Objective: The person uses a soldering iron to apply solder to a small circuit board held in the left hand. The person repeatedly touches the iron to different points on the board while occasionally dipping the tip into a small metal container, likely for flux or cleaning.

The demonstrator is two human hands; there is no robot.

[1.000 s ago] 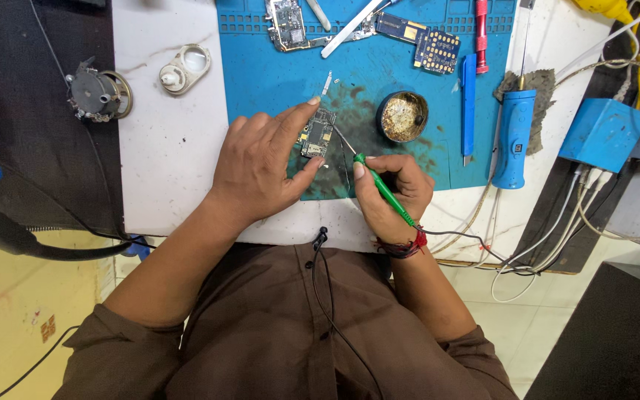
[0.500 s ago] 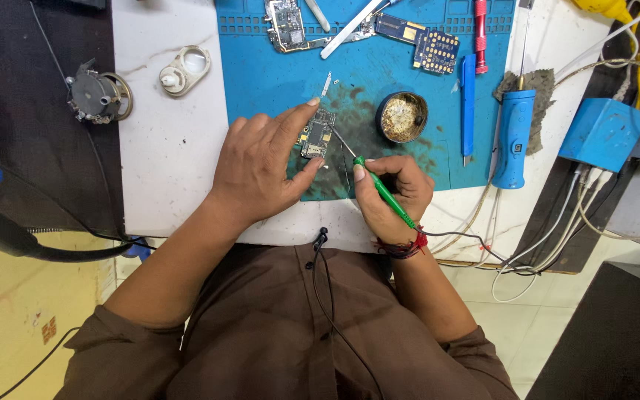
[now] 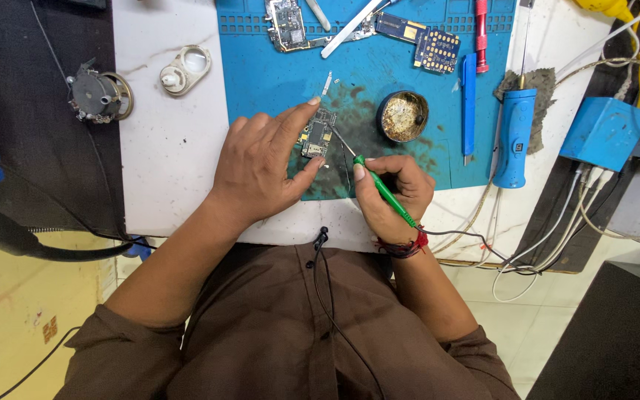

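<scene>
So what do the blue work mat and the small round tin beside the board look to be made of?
Blue mat: likely silicone or rubber, matte, with moulded compartments and dark burn stains. Round tin: apparently dark metal, holding shiny brass-coloured wool or residue; too small to be sure.

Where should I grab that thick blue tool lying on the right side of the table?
Probably by the middle of its fat blue plastic handle, from above, fingers closing across its width. The thick blue tool lies flat, handle toward the table's near edge, with the thin metal tip pointing away, so keep clear of that end.
</scene>
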